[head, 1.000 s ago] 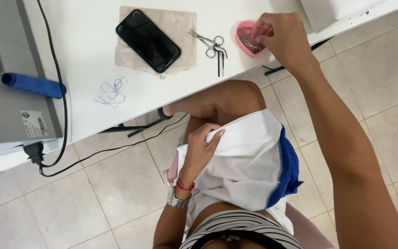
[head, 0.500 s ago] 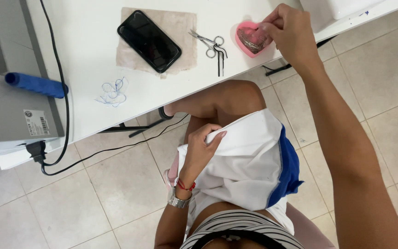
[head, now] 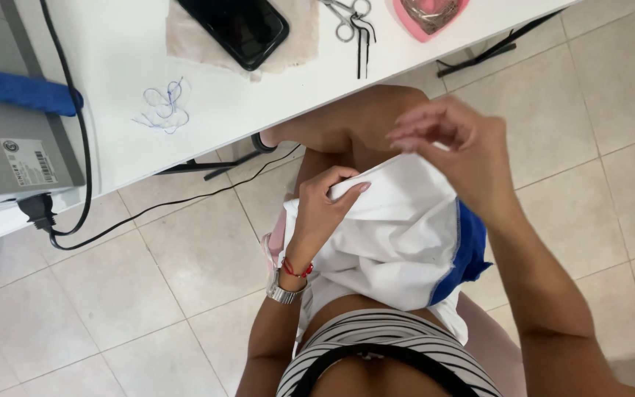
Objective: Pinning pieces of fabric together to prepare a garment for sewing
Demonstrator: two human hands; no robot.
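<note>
Holding the white cloth (head: 398, 235) in my lap, I have my left hand (head: 325, 209) clamped on its upper edge, fingers curled over the fold and thumb underneath. A blue band runs down the cloth's right side. On that wrist sit a metal watch (head: 282, 292) and a thin red bracelet (head: 297, 270).

My right hand (head: 464, 151) hangs just above the cloth, near its top edge, palm turned down. The fingers are drawn close, thumb and forefinger nearly meeting; whether something thin is pinched between them I cannot tell.

On the white table (head: 134, 147) above my knees, a grey machine (head: 9, 147) stands at the left edge. It carries a small white rectangular label (head: 27, 162) with dark print and a barcode on its lower face. A blue roll (head: 20, 90) lies across the machine's top. A black cable (head: 82, 147) runs down beside it to a plug (head: 37, 209).

A loose tangle of blue thread (head: 163, 106) lies on the bare tabletop. Further back, a black phone (head: 237, 26) rests on a beige patch (head: 185, 44) of fabric. Just to its right lie small steel scissors (head: 350, 18), and beyond them a pink heart-shaped dish (head: 428, 18), both cut off by the top edge.
</note>
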